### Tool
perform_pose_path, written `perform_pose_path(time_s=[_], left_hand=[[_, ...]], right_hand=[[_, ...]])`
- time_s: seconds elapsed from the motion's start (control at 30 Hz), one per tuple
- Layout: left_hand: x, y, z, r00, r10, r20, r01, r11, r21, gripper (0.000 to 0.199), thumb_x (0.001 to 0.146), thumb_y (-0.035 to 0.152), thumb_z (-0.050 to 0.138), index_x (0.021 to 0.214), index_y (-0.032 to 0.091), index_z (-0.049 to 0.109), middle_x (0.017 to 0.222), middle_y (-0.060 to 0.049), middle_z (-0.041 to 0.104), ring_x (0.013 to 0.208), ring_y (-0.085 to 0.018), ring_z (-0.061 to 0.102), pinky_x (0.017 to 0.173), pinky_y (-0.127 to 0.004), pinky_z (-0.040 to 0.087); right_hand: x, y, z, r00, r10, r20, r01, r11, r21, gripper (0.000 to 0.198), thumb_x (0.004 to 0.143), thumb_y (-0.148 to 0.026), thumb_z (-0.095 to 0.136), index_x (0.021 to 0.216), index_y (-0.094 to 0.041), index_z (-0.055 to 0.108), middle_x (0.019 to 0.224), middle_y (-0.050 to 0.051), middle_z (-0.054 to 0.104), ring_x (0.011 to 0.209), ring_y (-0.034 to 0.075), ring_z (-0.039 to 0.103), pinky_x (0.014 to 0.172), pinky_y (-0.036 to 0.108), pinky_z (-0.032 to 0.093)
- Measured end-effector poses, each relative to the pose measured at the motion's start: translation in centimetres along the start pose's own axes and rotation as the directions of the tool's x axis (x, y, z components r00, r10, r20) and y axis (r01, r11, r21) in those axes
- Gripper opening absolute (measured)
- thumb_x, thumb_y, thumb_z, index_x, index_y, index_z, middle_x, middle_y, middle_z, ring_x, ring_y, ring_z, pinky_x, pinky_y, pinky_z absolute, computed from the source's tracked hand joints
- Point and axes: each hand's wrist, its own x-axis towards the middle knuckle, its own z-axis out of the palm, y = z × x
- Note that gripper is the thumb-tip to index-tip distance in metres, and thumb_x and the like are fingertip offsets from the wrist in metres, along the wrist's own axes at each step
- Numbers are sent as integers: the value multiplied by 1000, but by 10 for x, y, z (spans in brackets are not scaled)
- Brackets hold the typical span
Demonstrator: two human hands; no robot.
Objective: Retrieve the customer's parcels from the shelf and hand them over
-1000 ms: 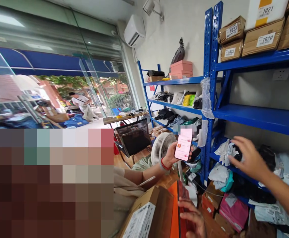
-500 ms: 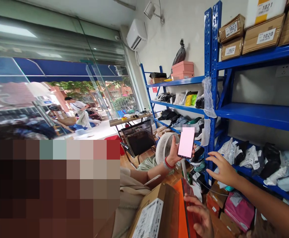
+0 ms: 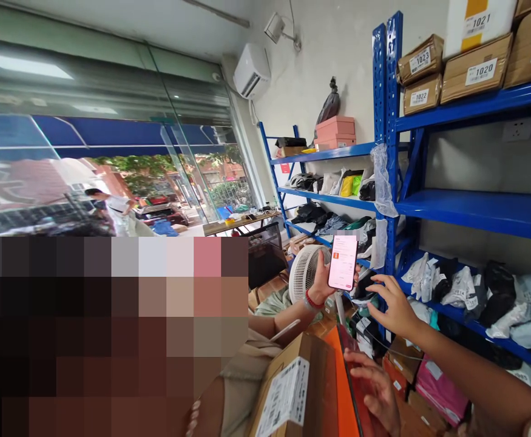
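Note:
My right hand (image 3: 395, 306) reaches in from the right with its fingers apart and nothing in them. Its fingertips are just right of a smartphone (image 3: 343, 263) with a lit screen, without touching it. Another person's hand (image 3: 320, 282), with a red bracelet, holds the phone upright. Lower down, what appears to be my left hand (image 3: 374, 385) has loosely spread fingers against the red side of a dark-edged flat item (image 3: 351, 358). An orange box (image 3: 333, 373) and a labelled cardboard box (image 3: 287, 382) lean beside it, against the other person's beige clothing (image 3: 242, 376).
Blue shelving (image 3: 465, 209) on the right carries numbered cartons (image 3: 481, 70) and bagged parcels (image 3: 502, 294). A white fan (image 3: 308, 270) stands behind the phone. A pink parcel (image 3: 440, 385) and more boxes lie on the floor. Someone (image 3: 122, 212) bends outside the glass front.
My right hand has moved slightly left, closer to the phone. The phone's plain pink screen now displays text and a small orange picture. The person outside has shifted left in view.

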Motion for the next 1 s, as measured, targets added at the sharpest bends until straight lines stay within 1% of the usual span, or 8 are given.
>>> perform_pose_path(time_s=[0.3,0.47,0.53,0.67,0.77,0.83,0.93,1.0], left_hand=[[-2,3,-1,1000,16,-4,-16,1000,4,96,78,87,50,129,6,63,113,-25,71,90,-33,72,77,-43,57],[-4,4,3,999,19,-31,-18,1000,25,97,77,88,50,128,6,64,112,-25,72,90,-33,72,77,-43,56],[-4,4,5,999,22,-47,-21,999,34,97,78,89,46,125,6,66,111,-25,72,88,-32,71,76,-43,57],[-4,4,10,996,20,-89,-16,999,49,100,82,90,30,121,6,69,108,-24,73,86,-32,72,75,-43,57],[-5,4,12,992,15,-126,-7,998,57,104,83,89,22,121,5,69,108,-26,73,85,-32,72,73,-43,57],[-6,4,10,988,12,-152,-3,998,58,106,83,90,20,120,3,69,108,-26,73,86,-33,73,73,-43,58],[-6,4,5,981,15,-194,-5,999,52,105,84,89,18,119,4,70,107,-25,74,85,-34,74,76,-45,58],[-6,4,1,975,30,-222,-22,999,40,101,86,87,19,120,6,70,107,-23,75,89,-34,74,82,-46,58]], right_hand=[[3,-1,13,999,-33,-28,32,999,-26,21,83,-16,61,104,-21,64,117,15,63,106,29,60,85,45,59],[5,-2,16,995,-79,-68,74,995,-62,23,84,-17,61,105,-21,67,119,15,61,109,30,58,90,49,57],[6,-3,17,992,-94,-81,89,994,-69,22,84,-17,61,105,-21,68,120,15,60,110,30,57,91,50,56],[9,-5,18,986,-138,-96,128,987,-100,21,84,-18,61,103,-21,70,121,15,59,112,30,54,93,49,55],[12,-6,19,982,-169,-84,158,979,-133,22,84,-18,62,103,-21,71,123,14,57,112,30,51,94,47,53],[13,-8,20,983,-173,-52,163,973,-161,27,83,-22,64,109,-22,71,129,14,54,114,30,47,96,47,51],[15,-9,25,984,-176,17,176,962,-210,38,82,-34,70,119,-25,70,145,14,44,122,34,40,100,50,45],[16,-10,31,981,-189,48,195,954,-229,42,81,-42,72,120,-27,70,149,13,40,127,36,35,103,51,40]])
